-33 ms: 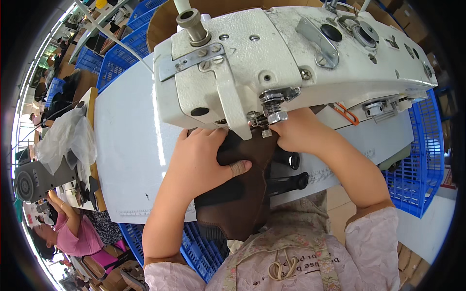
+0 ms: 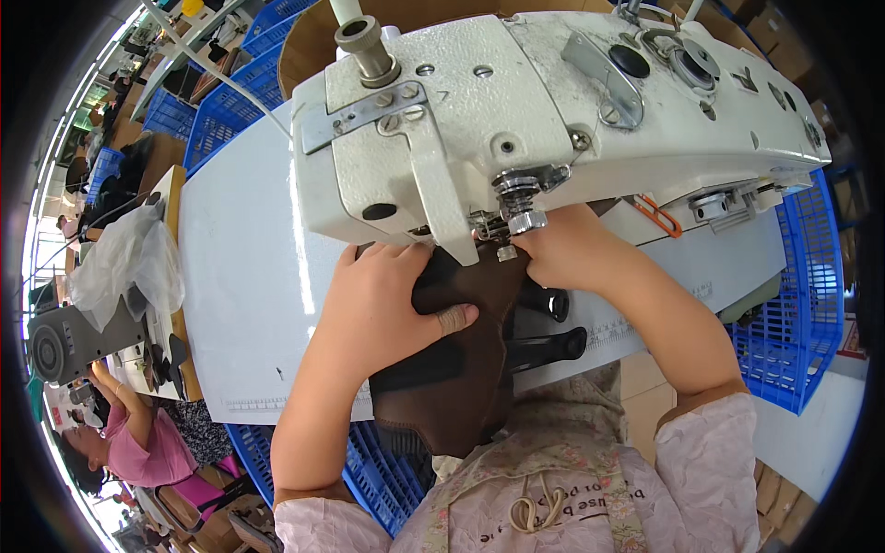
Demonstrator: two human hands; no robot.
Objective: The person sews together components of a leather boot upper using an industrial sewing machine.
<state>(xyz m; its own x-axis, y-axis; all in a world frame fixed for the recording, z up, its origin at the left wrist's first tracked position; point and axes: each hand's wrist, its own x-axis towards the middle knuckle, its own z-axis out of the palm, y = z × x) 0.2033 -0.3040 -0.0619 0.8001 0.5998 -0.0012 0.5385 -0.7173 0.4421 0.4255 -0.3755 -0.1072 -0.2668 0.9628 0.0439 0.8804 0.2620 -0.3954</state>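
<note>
A brown leather piece (image 2: 456,387) with stitched seams lies under the head of a white sewing machine (image 2: 433,129) and hangs toward my lap. My left hand (image 2: 373,295) rests flat on its left side, thumb spread out and wrapped with a tan bandage. The tips of its other fingers reach under the machine head. On the other side of the presser area, my right hand (image 2: 567,249) is curled against the leather, closed on its edge; the machine partly hides its fingertips. The needle is hidden behind the machine head.
Two black rounded handle-like parts (image 2: 548,350) jut out beside the leather. An orange-handled tool (image 2: 657,217) lies under the machine arm. A blue crate (image 2: 802,295) stands at the right. At the far left, a person in pink (image 2: 152,442) works at another machine.
</note>
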